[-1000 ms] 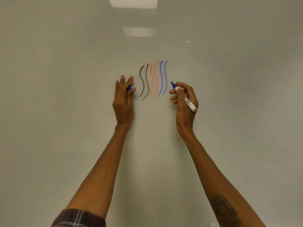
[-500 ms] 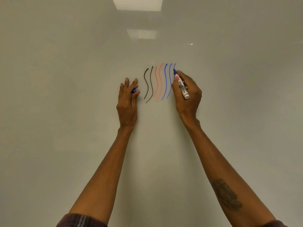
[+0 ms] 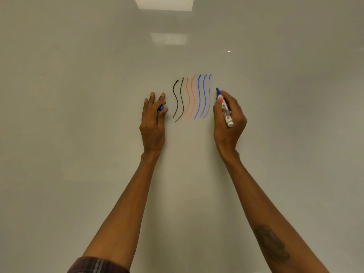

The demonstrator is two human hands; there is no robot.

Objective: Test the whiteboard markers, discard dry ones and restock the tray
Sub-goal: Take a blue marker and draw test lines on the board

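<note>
Gripping a white-barrelled blue whiteboard marker (image 3: 225, 110), right hand (image 3: 229, 125) poises its tip at glossy white board (image 3: 78, 115). Left hand (image 3: 152, 127), well apart, pinches small blue cap (image 3: 161, 107). Beyond them, blue wavy strokes (image 3: 203, 95), the last one thin. Risk: light pressure mimics dryness, so a good marker gets binned.

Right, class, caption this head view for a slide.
Right hand holds a blue marker beside seven wavy test strokes; left hand holds a blue cap.

No word, brand or number can be read. A printed label in red and dark marks is carried on the white barrel of the blue whiteboard marker (image 3: 226, 113), but its print is too small and blurred to be made out. Only wavy test strokes (image 3: 192, 97) are drawn on the whiteboard (image 3: 78, 115).
</note>
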